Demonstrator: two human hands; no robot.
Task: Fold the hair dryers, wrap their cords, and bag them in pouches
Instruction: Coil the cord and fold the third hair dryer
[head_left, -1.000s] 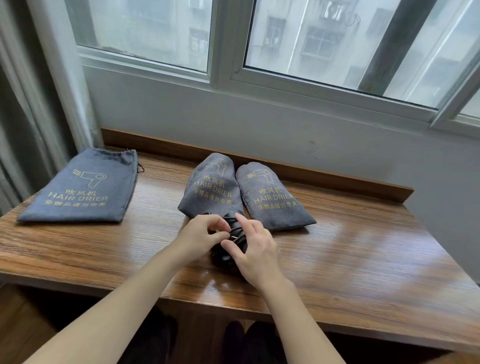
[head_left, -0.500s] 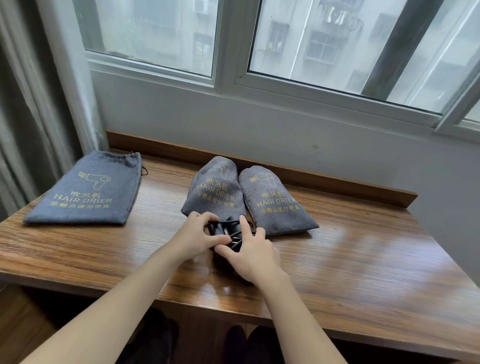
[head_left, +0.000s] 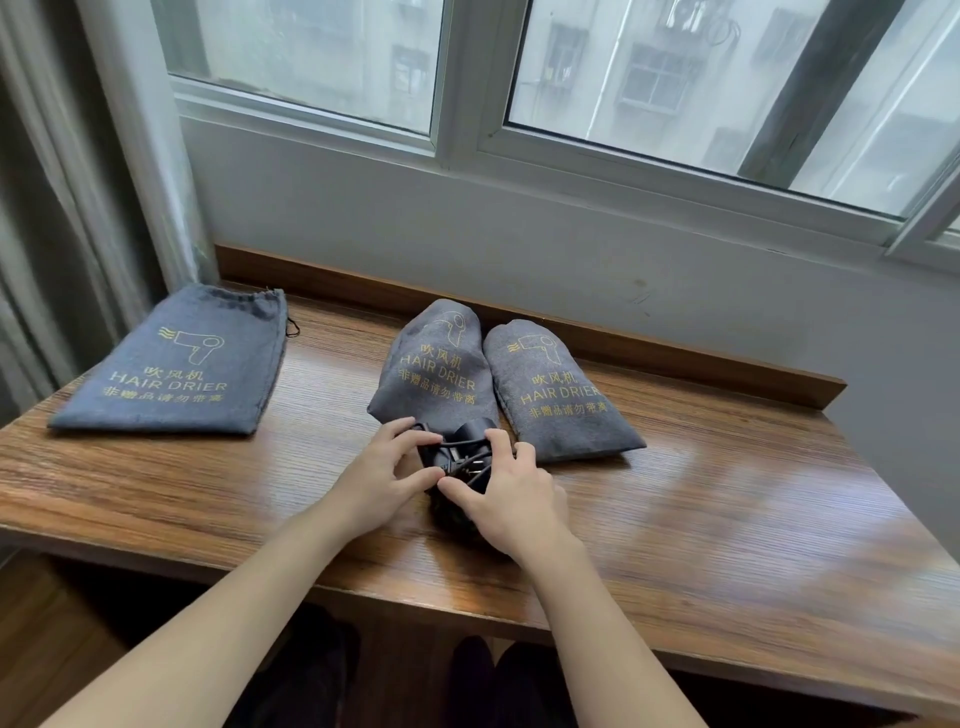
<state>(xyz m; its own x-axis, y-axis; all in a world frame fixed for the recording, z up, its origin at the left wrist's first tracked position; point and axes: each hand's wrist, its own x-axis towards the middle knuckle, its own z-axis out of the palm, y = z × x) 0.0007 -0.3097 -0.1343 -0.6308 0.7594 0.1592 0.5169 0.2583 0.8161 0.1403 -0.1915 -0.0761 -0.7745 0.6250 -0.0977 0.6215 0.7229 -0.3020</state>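
Head view: both hands (head_left: 382, 475) (head_left: 511, 496) grip hair dryer (head_left: 460, 457).

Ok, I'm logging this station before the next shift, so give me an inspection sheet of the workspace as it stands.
Surface: wooden table, glossy.
Job's things: black hair dryer between both hands; two filled pouches side by side behind it; one flat pouch far left.
Clutter: nothing seen.
Grippers: left hand and right hand both grip the dryer's cord bundle.
Cables: cord looped over the dryer, plug on top.
Surroundings: window behind, curtain left.
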